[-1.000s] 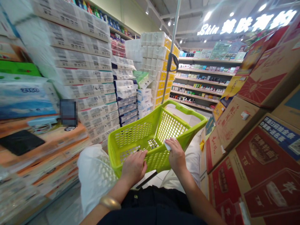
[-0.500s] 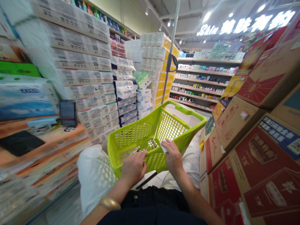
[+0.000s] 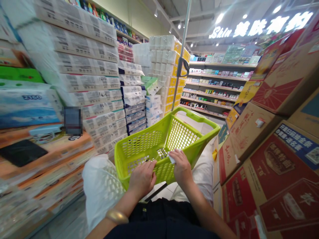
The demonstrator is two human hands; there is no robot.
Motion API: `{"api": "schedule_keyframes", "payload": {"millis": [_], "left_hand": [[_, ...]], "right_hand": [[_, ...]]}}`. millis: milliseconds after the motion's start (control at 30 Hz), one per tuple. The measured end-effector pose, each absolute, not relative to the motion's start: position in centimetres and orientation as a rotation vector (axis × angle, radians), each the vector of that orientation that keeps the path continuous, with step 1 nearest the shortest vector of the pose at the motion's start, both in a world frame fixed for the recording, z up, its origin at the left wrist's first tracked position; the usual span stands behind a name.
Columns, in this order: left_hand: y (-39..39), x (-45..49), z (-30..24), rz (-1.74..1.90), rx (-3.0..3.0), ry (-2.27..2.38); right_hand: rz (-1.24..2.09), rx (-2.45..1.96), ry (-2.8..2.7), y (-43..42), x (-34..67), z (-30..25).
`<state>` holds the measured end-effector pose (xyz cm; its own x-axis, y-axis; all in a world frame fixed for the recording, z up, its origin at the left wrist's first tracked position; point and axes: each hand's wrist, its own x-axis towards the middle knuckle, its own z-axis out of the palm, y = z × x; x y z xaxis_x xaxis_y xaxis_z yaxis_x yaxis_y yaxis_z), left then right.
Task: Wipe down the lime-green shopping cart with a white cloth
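In the head view, a green basket [image 3: 142, 141] is held tilted between the wearer's white-trousered legs [image 3: 101, 177]. Its near rim is clasped by the left hand [image 3: 142, 177], fingers curled over the edge. Farther right along that rim, a white cloth [image 3: 171, 157] is pinched under the fingers of the right hand [image 3: 183, 167] and held against the basket. The basket is flanked by stacked packs [image 3: 97, 81] on the left and cartons [image 3: 269, 149] on the right; shelves [image 3: 211, 77] are seen beyond.
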<state>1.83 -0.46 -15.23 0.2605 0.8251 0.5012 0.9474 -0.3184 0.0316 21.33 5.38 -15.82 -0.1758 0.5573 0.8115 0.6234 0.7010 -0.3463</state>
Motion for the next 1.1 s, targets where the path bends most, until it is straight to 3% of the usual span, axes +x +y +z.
{"api": "schedule_keyframes", "payload": {"millis": [1100], "left_hand": [[-0.4,1.7,-15.5,-0.651,-2.284,-1.643]], "right_hand": [[0.034,-0.933,-1.899,4.7,21.0,-15.6]]}}
